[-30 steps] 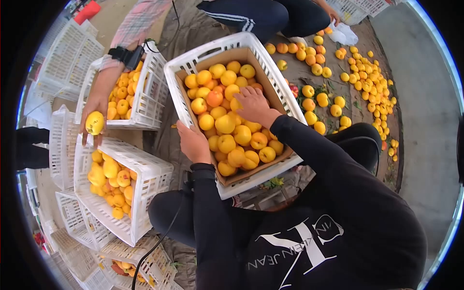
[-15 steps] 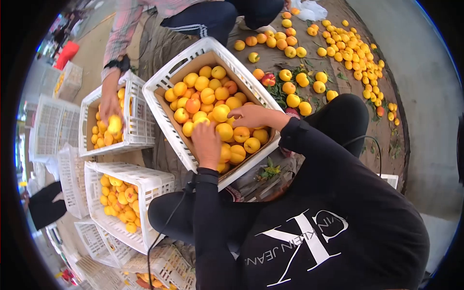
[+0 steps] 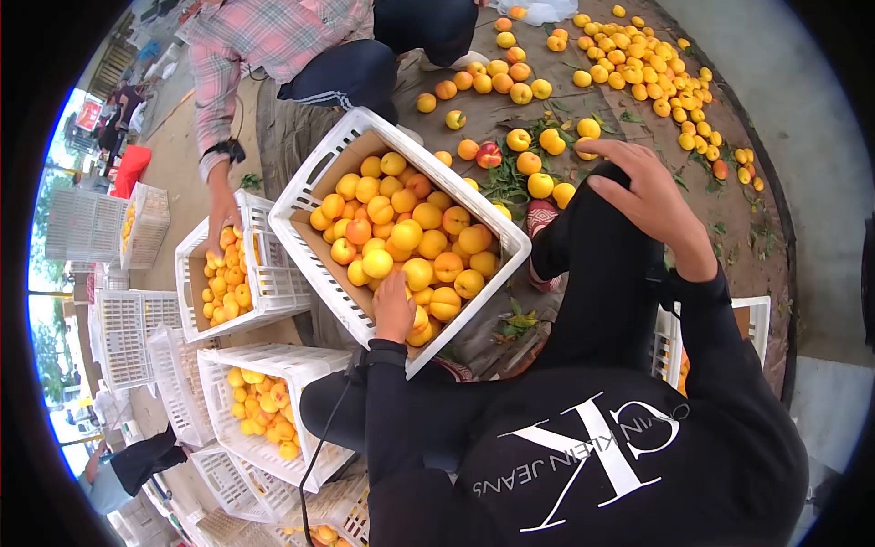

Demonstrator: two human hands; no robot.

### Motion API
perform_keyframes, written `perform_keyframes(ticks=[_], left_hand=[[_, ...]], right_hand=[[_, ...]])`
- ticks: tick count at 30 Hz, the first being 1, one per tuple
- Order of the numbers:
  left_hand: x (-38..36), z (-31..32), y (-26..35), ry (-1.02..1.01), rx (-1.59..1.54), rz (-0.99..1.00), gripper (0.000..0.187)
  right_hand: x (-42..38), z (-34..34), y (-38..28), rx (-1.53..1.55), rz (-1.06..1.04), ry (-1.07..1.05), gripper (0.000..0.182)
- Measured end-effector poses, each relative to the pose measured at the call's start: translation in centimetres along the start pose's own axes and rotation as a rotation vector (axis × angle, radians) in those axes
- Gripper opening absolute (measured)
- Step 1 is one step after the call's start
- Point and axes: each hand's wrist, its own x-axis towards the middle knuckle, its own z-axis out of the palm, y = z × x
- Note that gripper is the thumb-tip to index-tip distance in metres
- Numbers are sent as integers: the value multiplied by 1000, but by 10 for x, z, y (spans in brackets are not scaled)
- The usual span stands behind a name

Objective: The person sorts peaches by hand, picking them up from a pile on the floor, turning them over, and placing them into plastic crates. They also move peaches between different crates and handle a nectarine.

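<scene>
— What's nearest the camera?

— The person's own black top, then the left hand (image 3: 394, 308) just beyond it. It lies flat on the yellow peaches (image 3: 415, 244) at the near corner of the big white crate (image 3: 321, 260), fingers laid over the fruit and partly sunk among it. I cannot tell whether it pinches any single peach.

— And the crate itself?

— Tilted, lined with brown cardboard and heaped with fruit. Its near edge sits right by the left wrist, so the peaches spread away from that hand toward the far rim.

— The right hand?

— The right hand (image 3: 649, 196) is up over the raised knee, well apart from the crate, fingers spread and holding nothing. Just past it, loose peaches (image 3: 540, 173) lie among leaves on the brown ground cloth (image 3: 729, 228).

— Anything to the side?

— On the left, a lower crate (image 3: 301, 351) holds more yellow fruit, and behind it stands a second crate (image 3: 273, 290).

— Who is at that one?

— A co-worker in a plaid sleeve; that co-worker's hand (image 3: 221, 219) reaches down into the second crate, touching its fruit. Farther off, many more peaches are scattered across the cloth.
</scene>
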Motion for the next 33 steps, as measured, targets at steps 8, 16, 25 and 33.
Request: perform_keyframes(ticks=[8,16,25,33], left_hand=[[-31,-44,49,-293,-33,-247,57],[-10,-50,57,-275,-105,-424,53],[28,-23,30,-192,-94,-441,65],[58,36,25,-264,50,-730,80]], right_hand=[[-8,21,1,-146,-139,98,23],[1,26,-4,-53,-160,126,18],[-1,28,4,-67,-138,152,17],[0,31,-3,-55,-119,147,15]])
